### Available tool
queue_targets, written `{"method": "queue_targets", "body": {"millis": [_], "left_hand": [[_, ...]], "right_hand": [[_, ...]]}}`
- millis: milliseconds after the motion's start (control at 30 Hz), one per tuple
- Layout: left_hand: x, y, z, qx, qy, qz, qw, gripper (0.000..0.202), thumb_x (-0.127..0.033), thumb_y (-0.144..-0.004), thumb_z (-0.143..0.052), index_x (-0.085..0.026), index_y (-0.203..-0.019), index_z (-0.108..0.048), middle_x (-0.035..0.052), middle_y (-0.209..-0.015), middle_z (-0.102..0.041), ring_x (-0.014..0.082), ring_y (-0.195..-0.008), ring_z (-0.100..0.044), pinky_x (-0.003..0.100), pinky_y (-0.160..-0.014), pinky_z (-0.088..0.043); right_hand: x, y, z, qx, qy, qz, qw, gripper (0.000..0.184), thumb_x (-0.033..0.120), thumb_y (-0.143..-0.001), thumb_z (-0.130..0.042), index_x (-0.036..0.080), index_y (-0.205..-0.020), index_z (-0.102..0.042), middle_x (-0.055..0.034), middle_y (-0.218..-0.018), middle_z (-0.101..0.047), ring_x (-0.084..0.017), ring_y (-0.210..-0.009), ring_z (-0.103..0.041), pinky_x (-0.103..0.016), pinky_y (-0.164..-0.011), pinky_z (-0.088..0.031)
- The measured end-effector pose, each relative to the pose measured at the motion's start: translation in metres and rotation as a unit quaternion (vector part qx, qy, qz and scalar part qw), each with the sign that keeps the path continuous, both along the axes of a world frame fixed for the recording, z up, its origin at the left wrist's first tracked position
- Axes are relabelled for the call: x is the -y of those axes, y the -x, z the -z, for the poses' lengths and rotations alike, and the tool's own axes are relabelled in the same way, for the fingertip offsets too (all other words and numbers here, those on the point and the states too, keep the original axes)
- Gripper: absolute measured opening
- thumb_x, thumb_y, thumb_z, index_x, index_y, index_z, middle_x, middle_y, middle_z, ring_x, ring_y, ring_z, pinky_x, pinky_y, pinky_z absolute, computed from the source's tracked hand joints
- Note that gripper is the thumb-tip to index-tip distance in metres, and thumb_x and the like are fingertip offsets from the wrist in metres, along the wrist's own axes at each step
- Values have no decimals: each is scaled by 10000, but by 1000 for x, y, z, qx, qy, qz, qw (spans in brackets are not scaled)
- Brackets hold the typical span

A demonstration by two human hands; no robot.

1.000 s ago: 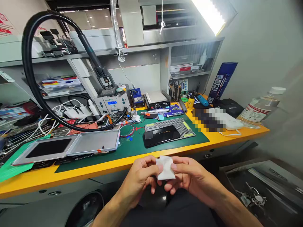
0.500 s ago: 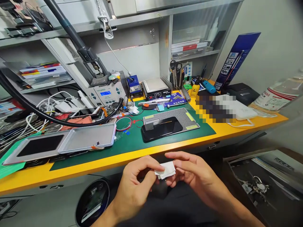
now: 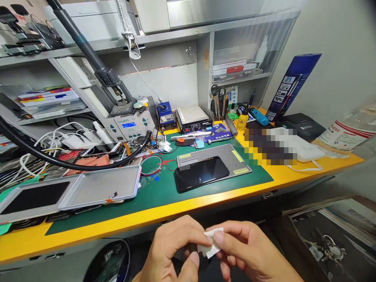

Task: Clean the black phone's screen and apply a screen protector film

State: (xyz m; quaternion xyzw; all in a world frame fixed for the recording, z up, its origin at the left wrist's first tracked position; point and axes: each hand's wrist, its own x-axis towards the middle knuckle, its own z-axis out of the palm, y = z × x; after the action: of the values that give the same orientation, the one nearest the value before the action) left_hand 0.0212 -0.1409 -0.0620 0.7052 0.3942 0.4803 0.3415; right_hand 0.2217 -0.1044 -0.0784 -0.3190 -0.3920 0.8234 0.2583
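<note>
Further over than before, the right hand's [image 3: 246, 247] thumb covers the white tissue [image 3: 213, 251], grasped jointly with the left hand [image 3: 173, 246]; tissue edges slant up rightward, long axis unclear, off the desk's [image 3: 88, 232] front edge.

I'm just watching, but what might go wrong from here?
The small white piece, pinched by the right hand with the left hand touching it, might slip and fall, since it is held in front of the table. A bump might also shift the black phone, which lies only partly on the perforated pad.
</note>
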Motion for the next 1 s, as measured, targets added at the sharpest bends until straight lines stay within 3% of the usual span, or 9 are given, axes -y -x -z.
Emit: {"method": "queue_targets", "body": {"millis": [100,167,233,333,400,500,633,767,1000], "left_hand": [[-10,18,-10,-87,-30,-59,994,407,-85,-857,-600,-344,-1156,-691,16,-1004,-743,170,-812,-707,236,-646,-556],[-26,36,-21,-146,-59,-133,979,405,-83,-859,-577,-332,-1167,-662,15,-1063,-723,173,-880,-699,257,-732,-572],[-52,56,-31,-204,-118,-141,961,332,-119,-864,-578,-296,-1133,-660,12,-1024,-715,163,-841,-683,264,-735,-562],[-96,76,-36,-268,-173,-160,934,215,-126,-847,-602,-213,-1026,-684,27,-969,-717,146,-735,-655,244,-622,-517],[-118,82,-33,-283,-181,-170,926,187,-116,-844,-604,-181,-992,-698,30,-945,-720,122,-654,-618,228,-540,-471],[-130,85,-24,-297,-187,-180,919,168,-123,-859,-590,-180,-976,-697,24,-921,-722,112,-620,-599,232,-523,-462],[-123,89,-13,-329,-221,-176,901,219,-96,-860,-594,-212,-1032,-661,23,-981,-726,145,-795,-675,265,-724,-538],[-116,93,-2,-335,-234,-179,895,303,-105,-855,-606,-267,-1108,-641,13,-1056,-720,182,-969,-686,318,-931,-519],[-109,98,16,-316,-204,-199,905,324,-223,-823,-648,-357,-1116,-683,2,-1084,-733,242,-977,-707,389,-883,-532]], "right_hand": [[-19,-19,-2,61,-21,24,998,542,619,-872,-722,114,-1065,-769,-52,-618,-637,-93,-433,-568,-155,-446,-414],[-40,-37,-7,133,-89,132,978,505,604,-874,-731,149,-1090,-762,-76,-744,-716,-111,-499,-638,-165,-507,-478],[-62,-52,-13,217,-171,261,925,495,601,-849,-761,194,-1131,-757,-86,-969,-757,-156,-735,-732,-190,-716,-569],[-92,-63,-21,312,-279,316,852,480,619,-885,-708,228,-1159,-755,-70,-1070,-754,-225,-918,-744,-288,-870,-600],[-108,-63,-21,357,-375,293,804,407,573,-937,-660,240,-1147,-765,-55,-1078,-754,-240,-971,-735,-340,-931,-596],[-132,-59,-19,380,-522,209,734,311,438,-999,-608,236,-1180,-761,-36,-1201,-722,-231,-1100,-698,-355,-1049,-552],[-165,-54,-20,333,-656,103,670,306,283,-1022,-562,212,-1276,-718,-37,-1276,-688,-222,-1222,-645,-361,-1141,-495],[-191,-51,-23,319,-704,9,634,325,217,-1023,-551,233,-1315,-694,-41,-1253,-700,-231,-1293,-596,-377,-1133,-489],[-205,-51,-20,323,-738,-87,586,392,212,-1038,-544,263,-1420,-609,-23,-1386,-622,-235,-1419,-465,-422,-1203,-408]]}}
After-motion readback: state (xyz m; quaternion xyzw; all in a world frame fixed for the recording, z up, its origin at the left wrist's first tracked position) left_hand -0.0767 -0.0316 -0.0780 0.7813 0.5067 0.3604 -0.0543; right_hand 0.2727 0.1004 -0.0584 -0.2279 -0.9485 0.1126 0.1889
